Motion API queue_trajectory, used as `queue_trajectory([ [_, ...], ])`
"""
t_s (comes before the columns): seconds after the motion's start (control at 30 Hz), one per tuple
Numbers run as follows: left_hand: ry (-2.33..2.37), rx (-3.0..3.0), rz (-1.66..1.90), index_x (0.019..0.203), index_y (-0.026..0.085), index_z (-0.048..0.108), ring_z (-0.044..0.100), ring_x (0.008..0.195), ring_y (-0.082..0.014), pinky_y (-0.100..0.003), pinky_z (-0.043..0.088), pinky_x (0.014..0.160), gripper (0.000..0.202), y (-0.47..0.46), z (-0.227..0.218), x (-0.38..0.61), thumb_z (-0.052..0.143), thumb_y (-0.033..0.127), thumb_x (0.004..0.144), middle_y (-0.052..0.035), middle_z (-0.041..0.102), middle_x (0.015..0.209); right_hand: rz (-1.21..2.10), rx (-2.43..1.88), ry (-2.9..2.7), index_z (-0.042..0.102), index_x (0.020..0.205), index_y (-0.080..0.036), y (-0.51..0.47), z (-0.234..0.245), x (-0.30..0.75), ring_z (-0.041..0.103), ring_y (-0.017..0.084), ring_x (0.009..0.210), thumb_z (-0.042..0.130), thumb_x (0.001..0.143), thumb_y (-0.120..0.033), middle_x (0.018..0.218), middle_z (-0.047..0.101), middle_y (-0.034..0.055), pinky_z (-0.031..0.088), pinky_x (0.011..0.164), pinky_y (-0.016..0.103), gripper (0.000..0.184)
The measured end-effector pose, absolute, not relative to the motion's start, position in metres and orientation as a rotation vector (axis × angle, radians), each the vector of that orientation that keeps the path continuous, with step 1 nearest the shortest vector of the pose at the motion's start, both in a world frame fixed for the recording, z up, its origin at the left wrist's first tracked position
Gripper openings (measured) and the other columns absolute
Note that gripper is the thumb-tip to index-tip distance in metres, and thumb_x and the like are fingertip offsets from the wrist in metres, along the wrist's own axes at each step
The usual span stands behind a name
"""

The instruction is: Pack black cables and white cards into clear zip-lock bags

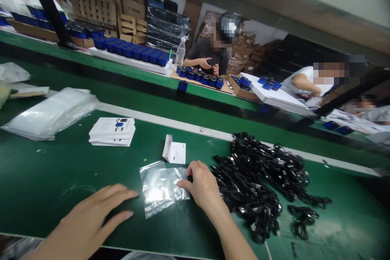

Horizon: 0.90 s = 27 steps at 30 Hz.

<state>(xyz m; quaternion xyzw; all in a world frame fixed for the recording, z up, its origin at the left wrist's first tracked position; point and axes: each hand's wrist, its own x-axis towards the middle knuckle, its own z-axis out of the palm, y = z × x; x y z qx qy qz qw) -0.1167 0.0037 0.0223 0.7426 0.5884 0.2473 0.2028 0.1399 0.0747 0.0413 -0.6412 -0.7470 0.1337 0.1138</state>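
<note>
Several clear plastic zip bags (158, 191) lie loosely stacked on the green tabletop in front of me. My right hand (202, 185) is at their right edge, its thumb resting on the plastic and its bent fingers apart from the thumb. To the left of the bags, my left hand (100, 207) hovers with thumb and fingers spread, holding nothing. Just beyond the bags stands a small group of folded white leaflets (178, 153). A large pile of coiled black cables (252, 174) lies right beside my right hand.
White printed cards (111, 132) are stacked at the left, near a large plastic packet (55, 111). Across the bench, a person (210, 55) handles a small dark item behind rows of blue cups (199, 76). Another person (307, 83) works at the right. A shelf overhangs above.
</note>
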Motion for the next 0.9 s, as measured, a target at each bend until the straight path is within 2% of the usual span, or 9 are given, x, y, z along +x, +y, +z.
queue_trajectory([
  [0.07,1.519,2.180,0.540,0.114,0.031,0.062,0.058,0.109,-0.0235,-0.034,0.049,0.089,0.029,0.032,0.033,-0.085,0.054,0.032,0.086,-0.0025,0.062,0.119,0.420,-1.874,-2.155,0.057,0.070,-0.021,0.071,0.040,0.142,0.060,0.021,0.072,0.077,0.070,-0.019,0.073,0.062,0.0014,0.041,0.061,0.028,0.020],
  [0.13,1.461,2.234,0.488,0.122,0.028,0.056,0.051,0.119,-0.0264,-0.040,0.043,0.097,0.040,0.054,0.038,-0.057,0.059,0.029,0.082,-0.0051,0.055,0.131,0.437,-1.870,-2.119,0.057,0.068,-0.021,0.066,0.040,0.144,0.060,0.018,0.068,0.072,0.075,-0.015,0.069,0.062,-0.0008,0.040,0.060,0.026,0.018],
  [0.23,1.428,2.248,0.451,0.120,0.028,0.057,0.050,0.118,-0.0275,-0.043,0.039,0.100,0.049,0.069,0.036,-0.034,0.069,0.024,0.073,-0.0047,0.058,0.127,0.452,-1.871,-2.058,0.062,0.081,-0.021,0.060,0.040,0.146,0.061,0.018,0.069,0.066,0.081,-0.018,0.076,0.064,0.0004,0.042,0.062,0.026,0.006],
  [0.37,1.483,2.212,0.424,0.119,0.025,0.058,0.054,0.110,-0.0272,-0.042,0.041,0.093,0.048,0.071,0.029,-0.032,0.068,0.019,0.073,-0.0062,0.063,0.116,0.482,-1.860,-2.034,0.062,0.105,-0.017,0.062,0.039,0.146,0.063,0.023,0.081,0.072,0.076,-0.019,0.093,0.064,0.0077,0.045,0.069,0.030,0.031],
  [0.47,1.516,2.169,0.410,0.122,0.023,0.056,0.054,0.105,-0.0262,-0.040,0.042,0.087,0.051,0.072,0.031,-0.035,0.066,0.019,0.072,-0.0057,0.064,0.110,0.539,-1.823,-2.057,0.066,0.076,-0.019,0.065,0.037,0.143,0.063,0.022,0.074,0.073,0.072,-0.014,0.078,0.064,0.0039,0.043,0.066,0.029,0.010],
  [0.57,1.563,2.106,0.390,0.121,0.024,0.057,0.058,0.096,-0.0237,-0.037,0.043,0.083,0.051,0.076,0.033,-0.035,0.064,0.021,0.070,-0.0035,0.066,0.099,0.596,-1.780,-2.034,0.062,0.064,-0.020,0.065,0.036,0.142,0.061,0.019,0.068,0.071,0.073,-0.012,0.068,0.062,0.0007,0.041,0.062,0.026,0.015],
  [0.67,1.612,2.058,0.369,0.110,0.025,0.062,0.062,0.080,-0.0207,-0.033,0.045,0.077,0.040,0.080,0.037,-0.035,0.061,0.021,0.070,0.0007,0.067,0.081,0.640,-1.764,-1.951,0.062,0.074,-0.019,0.063,0.035,0.145,0.060,0.017,0.065,0.063,0.079,-0.011,0.070,0.063,0.0006,0.041,0.060,0.024,0.010],
  [0.8,1.632,2.053,0.377,0.079,0.026,0.066,0.064,0.067,-0.0181,-0.025,0.043,0.063,0.009,0.079,0.043,-0.037,0.057,0.026,0.076,0.0045,0.069,0.067,0.690,-1.741,-1.853,0.061,0.092,-0.018,0.062,0.035,0.149,0.060,0.015,0.063,0.061,0.079,-0.013,0.073,0.063,-0.0003,0.044,0.061,0.023,0.014],
  [0.9,1.595,2.097,0.407,0.075,0.029,0.069,0.066,0.070,-0.0189,-0.027,0.044,0.067,0.021,0.077,0.043,-0.042,0.051,0.035,0.084,0.0043,0.075,0.076,0.719,-1.712,-1.827,0.063,0.093,-0.018,0.062,0.035,0.149,0.059,0.015,0.062,0.063,0.080,-0.016,0.073,0.063,-0.0001,0.044,0.061,0.024,0.013],
])
